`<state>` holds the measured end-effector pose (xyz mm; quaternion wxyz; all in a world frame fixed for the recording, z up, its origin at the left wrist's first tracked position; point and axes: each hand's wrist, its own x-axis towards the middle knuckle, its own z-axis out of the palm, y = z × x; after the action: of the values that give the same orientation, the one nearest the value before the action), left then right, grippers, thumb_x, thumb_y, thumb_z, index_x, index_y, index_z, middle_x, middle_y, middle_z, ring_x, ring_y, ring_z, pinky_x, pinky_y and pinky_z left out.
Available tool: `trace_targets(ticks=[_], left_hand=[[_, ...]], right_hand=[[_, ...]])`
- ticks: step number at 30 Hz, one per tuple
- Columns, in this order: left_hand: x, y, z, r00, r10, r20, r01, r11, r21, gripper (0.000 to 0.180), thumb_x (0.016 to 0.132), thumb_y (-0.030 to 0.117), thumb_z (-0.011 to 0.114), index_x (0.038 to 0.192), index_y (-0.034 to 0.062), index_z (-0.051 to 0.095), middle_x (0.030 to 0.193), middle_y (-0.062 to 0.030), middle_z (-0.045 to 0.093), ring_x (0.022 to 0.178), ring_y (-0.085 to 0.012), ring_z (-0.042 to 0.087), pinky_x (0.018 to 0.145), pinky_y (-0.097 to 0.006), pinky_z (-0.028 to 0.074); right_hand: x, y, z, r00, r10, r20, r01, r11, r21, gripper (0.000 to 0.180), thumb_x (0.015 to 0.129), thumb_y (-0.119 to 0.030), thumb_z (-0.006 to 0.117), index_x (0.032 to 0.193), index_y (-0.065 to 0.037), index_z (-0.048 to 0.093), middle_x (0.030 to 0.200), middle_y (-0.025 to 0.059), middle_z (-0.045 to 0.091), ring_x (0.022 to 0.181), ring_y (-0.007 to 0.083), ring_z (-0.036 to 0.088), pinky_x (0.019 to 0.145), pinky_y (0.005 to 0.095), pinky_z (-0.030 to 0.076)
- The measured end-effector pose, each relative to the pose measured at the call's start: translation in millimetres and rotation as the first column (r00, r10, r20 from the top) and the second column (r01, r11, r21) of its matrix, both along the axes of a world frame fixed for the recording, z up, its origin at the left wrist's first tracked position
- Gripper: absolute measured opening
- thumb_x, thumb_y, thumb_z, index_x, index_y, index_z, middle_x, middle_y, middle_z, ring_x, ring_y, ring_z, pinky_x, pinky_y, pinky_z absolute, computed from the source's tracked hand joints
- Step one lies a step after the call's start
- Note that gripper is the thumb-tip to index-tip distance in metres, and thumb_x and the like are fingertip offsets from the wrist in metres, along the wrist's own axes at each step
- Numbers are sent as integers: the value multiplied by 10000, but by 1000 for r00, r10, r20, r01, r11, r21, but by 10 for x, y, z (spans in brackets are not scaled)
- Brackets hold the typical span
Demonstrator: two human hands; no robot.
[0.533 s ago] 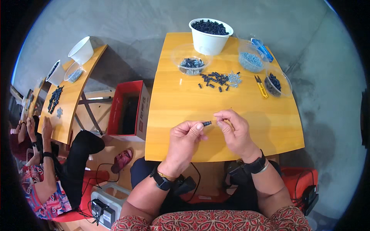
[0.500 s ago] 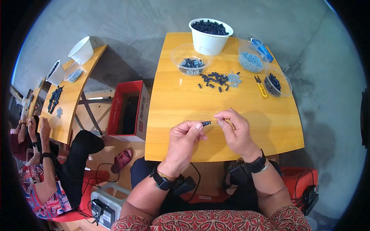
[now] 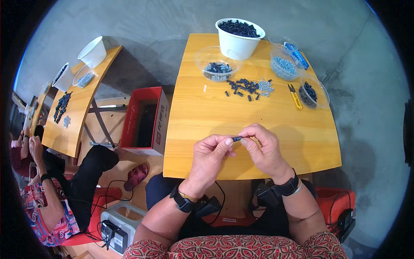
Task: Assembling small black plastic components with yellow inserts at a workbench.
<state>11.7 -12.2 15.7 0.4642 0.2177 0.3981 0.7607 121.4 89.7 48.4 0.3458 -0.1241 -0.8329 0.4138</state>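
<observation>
Grey concrete floor surrounds a yellow wooden table [image 3: 207,112] in the single head view. Near its front edge, left hand [image 3: 210,157] and right hand [image 3: 263,149] meet, each grip pinched shut on one end of a small black part [image 3: 237,138] held just above the table. Farther back lie loose black pieces [image 3: 243,85], a white bowl [image 3: 239,41] and yellow snips [image 3: 295,97]. Held only by fingertips, the part could slip and roll off the table. Its shape is too small to make out, and fingers hide both ends.

Red patterned top, dark trousers; black watch-like band with cabled device on each wrist; thin gold bracelet, left wrist.
</observation>
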Motion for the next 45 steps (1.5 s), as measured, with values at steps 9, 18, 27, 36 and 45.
trace_targets(ticks=[9,18,27,36,45], left_hand=[[-24,-14,12,980,-163,111,169,984,-51,139,842,86,540,916,-25,579,735,-55,577,618,-111,532,590,-249,484],[29,56,28,996,-88,16,89,994,-64,117,829,64,556,897,-21,598,720,-45,579,590,-84,520,552,-247,496],[6,3,53,994,-108,-5,107,992,-70,90,825,51,549,876,-9,592,702,-55,581,592,-119,531,564,-273,487],[-86,-24,158,970,-133,203,147,988,-56,138,853,99,518,903,-13,582,730,-51,573,627,-112,532,604,-262,482],[-211,-63,51,886,-241,396,205,970,130,166,857,119,510,947,-11,560,769,-41,560,664,-105,510,629,-261,482]], right_hand=[[28,55,-3,998,41,50,-39,999,-37,45,777,12,521,818,-6,526,729,93,538,661,200,543,593,273,426],[33,110,-13,1000,15,18,-15,1000,-9,44,776,-24,550,819,-16,544,699,110,538,634,211,547,579,284,432],[443,1287,-102,538,-811,228,470,514,717,135,777,-83,488,873,1,535,894,170,548,850,335,537,729,433,440],[433,1335,-263,429,-750,503,309,645,699,242,751,-37,469,988,12,481,947,194,510,907,357,500,755,440,431],[592,967,-309,558,-695,453,325,685,652,442,740,6,446,1172,-8,355,1063,254,442,912,414,479,793,455,404]])
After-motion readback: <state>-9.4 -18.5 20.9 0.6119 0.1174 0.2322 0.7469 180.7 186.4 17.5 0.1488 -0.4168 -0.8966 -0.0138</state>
